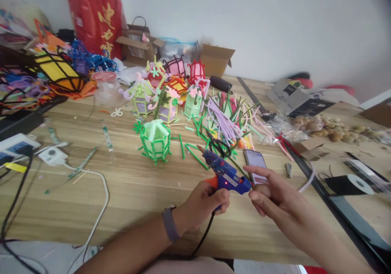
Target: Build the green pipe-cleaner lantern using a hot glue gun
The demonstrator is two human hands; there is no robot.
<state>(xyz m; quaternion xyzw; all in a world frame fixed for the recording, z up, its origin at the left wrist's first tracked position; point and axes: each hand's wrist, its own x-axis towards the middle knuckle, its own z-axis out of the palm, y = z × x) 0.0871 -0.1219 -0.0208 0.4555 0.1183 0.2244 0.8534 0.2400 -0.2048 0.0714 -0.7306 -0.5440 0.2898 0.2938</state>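
Two bare hands work close to the near edge of the wooden surface (134, 192). The left hand (203, 204), a grey band on its wrist, has its fingers wrapped round the grip of a blue glue gun (224, 173), whose black cord drops away toward the person. The gun's nozzle points up and to the left, and a small red light glows on its body. The right hand (275, 194) sits just beside the gun's back end, fingers loosely spread and holding nothing, the fingertips touching or nearly touching the rear of the gun. Just beyond that hand lies a phone (255, 165), screen lit, flat on the surface.

A little farther out stands a small green lantern (155, 140) made of pipe cleaners, with loose green pieces scattered round it. To its right lies a heap of pipe cleaners (232, 119) in pink, lilac and green. Behind these stands a cluster of finished lanterns (166, 90) in several colours. At the far left a power strip (16, 145) lies with a white cable trailing. Against the wall stand cardboard boxes (215, 60) and a red bag (96, 17).
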